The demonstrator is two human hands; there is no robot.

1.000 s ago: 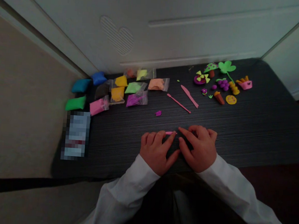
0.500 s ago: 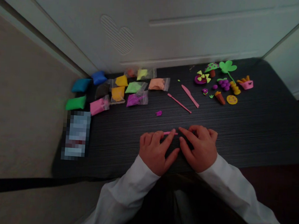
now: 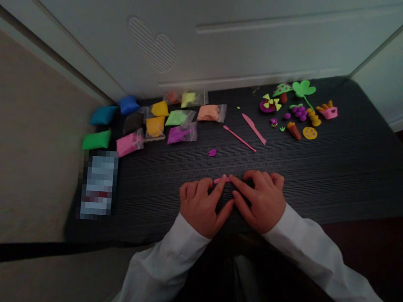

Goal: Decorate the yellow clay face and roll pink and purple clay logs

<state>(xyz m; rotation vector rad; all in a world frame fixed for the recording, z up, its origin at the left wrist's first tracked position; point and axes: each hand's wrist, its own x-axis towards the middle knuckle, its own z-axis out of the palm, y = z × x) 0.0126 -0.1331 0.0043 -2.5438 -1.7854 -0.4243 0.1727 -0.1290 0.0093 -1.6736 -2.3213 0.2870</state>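
A thin roll of pink clay (image 3: 217, 181) lies on the dark table in front of me. The index fingertip of my left hand (image 3: 202, 207) presses on it; the thumb stands apart and the other fingers bend loosely beside it. My right hand (image 3: 263, 202) touches the roll's right end with its outstretched index finger, thumb spread away. Just beyond lies a small purple clay piece (image 3: 212, 152). Farther back are a pink modelling stick (image 3: 239, 139) and a pink plastic knife (image 3: 254, 128).
Several clay bags stand at the back left, among them a pink bag (image 3: 128, 144) and a purple bag (image 3: 180, 134). Finished clay figures, including a green flower (image 3: 304, 88) and a yellow disc (image 3: 309, 133), sit at the back right. A blurred-out phone-like object (image 3: 99, 185) lies left.
My right index fingertip has moved left onto the roll, next to the left one. More of the roll's left end shows. The whole view has shifted slightly.
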